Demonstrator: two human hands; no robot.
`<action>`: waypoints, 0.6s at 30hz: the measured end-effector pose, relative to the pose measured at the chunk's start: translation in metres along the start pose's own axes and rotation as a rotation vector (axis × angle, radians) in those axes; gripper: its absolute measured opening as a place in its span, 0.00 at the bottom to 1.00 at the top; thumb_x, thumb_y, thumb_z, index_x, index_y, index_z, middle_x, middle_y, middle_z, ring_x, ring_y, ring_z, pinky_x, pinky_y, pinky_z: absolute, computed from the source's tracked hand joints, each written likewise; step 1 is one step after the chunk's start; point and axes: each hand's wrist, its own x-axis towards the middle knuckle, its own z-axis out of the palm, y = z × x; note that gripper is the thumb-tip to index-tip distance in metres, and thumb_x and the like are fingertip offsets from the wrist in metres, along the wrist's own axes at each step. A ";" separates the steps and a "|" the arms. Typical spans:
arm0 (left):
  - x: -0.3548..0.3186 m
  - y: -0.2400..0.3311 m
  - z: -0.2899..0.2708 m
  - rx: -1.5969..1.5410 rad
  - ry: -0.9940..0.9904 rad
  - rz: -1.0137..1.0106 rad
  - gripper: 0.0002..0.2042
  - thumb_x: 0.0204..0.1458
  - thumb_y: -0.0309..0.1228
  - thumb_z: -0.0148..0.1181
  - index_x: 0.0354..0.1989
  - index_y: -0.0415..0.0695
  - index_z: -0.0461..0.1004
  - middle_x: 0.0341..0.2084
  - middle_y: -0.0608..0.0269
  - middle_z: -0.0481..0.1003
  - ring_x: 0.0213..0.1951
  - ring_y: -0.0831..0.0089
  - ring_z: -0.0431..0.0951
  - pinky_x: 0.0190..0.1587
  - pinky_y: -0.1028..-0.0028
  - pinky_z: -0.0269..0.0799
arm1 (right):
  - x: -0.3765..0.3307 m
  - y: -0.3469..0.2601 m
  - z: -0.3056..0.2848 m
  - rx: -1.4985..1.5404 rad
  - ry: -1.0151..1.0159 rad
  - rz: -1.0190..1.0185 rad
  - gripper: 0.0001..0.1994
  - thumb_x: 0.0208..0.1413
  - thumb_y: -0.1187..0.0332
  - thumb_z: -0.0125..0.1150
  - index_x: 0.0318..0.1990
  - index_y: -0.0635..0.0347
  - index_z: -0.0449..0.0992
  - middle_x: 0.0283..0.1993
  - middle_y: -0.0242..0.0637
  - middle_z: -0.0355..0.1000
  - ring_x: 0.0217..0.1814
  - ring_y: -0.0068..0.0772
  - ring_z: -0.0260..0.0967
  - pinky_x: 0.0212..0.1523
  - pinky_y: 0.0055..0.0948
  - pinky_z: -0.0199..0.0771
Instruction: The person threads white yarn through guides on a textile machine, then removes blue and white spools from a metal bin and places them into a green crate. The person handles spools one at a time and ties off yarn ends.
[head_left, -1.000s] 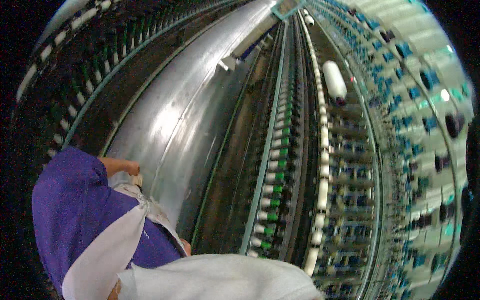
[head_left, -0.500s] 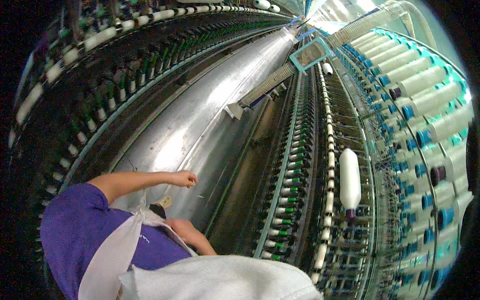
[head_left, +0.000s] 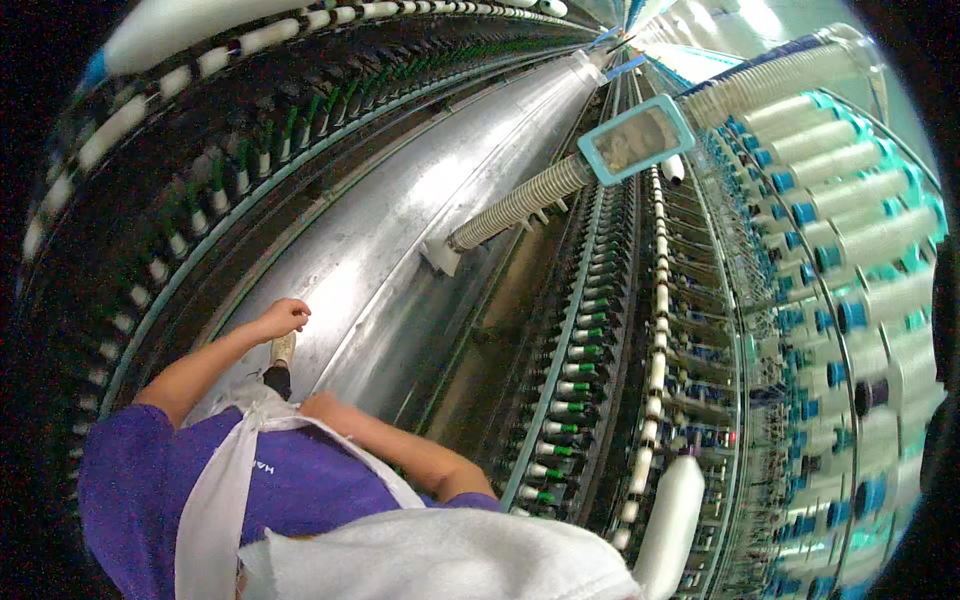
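Note:
My left hand point(head_left: 285, 318) is out in front of my body, above the shiny metal floor point(head_left: 400, 215). Its fingers are curled in, and anything inside them is too small or hidden to make out. Close to my waist, beside the strap of my white apron point(head_left: 215, 500), is my right hand point(head_left: 325, 410). It is blurred and its fingers do not show clearly. Below the left hand, one shoe point(head_left: 284, 347) of mine shows on the floor.
Long spinning frames with rows of green-and-white bobbins point(head_left: 565, 428) line both sides. At right hang large white roving bobbins point(head_left: 870, 240), one point(head_left: 672, 525) close to me. A ribbed hose point(head_left: 525, 205) with a blue-framed box point(head_left: 636, 140) reaches down into the aisle ahead.
My left hand has swung left and a little upward in view, while the right has shifted left along my waist. The hose and its box appear nearer, and a shoe has come forward.

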 end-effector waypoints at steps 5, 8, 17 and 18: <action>0.165 0.078 0.001 0.045 -0.128 0.141 0.12 0.50 0.31 0.54 0.41 0.38 0.75 0.27 0.59 0.77 0.29 0.73 0.77 0.33 0.71 0.71 | -0.023 0.159 -0.104 0.202 -0.108 0.121 0.12 0.47 0.60 0.55 0.31 0.57 0.79 0.33 0.45 0.77 0.36 0.46 0.76 0.32 0.44 0.75; 0.254 0.142 0.005 0.048 -0.277 0.211 0.12 0.51 0.32 0.53 0.39 0.39 0.74 0.26 0.60 0.76 0.27 0.73 0.75 0.32 0.71 0.70 | -0.038 0.235 -0.184 0.316 -0.454 0.243 0.16 0.48 0.58 0.56 0.38 0.61 0.77 0.37 0.50 0.76 0.40 0.51 0.75 0.37 0.46 0.74; 0.497 0.289 0.004 0.218 -0.457 0.497 0.15 0.53 0.36 0.54 0.46 0.41 0.74 0.36 0.55 0.78 0.37 0.67 0.77 0.42 0.68 0.72 | -0.072 0.493 -0.261 0.999 -0.048 0.134 0.15 0.54 0.65 0.51 0.44 0.66 0.74 0.45 0.54 0.72 0.46 0.48 0.70 0.47 0.38 0.68; 0.523 0.304 -0.002 0.250 -0.471 0.411 0.15 0.53 0.35 0.54 0.46 0.41 0.74 0.36 0.54 0.78 0.37 0.67 0.77 0.42 0.68 0.72 | -0.076 0.526 -0.268 0.983 0.034 0.084 0.14 0.54 0.66 0.51 0.43 0.66 0.74 0.43 0.53 0.72 0.45 0.48 0.70 0.46 0.38 0.68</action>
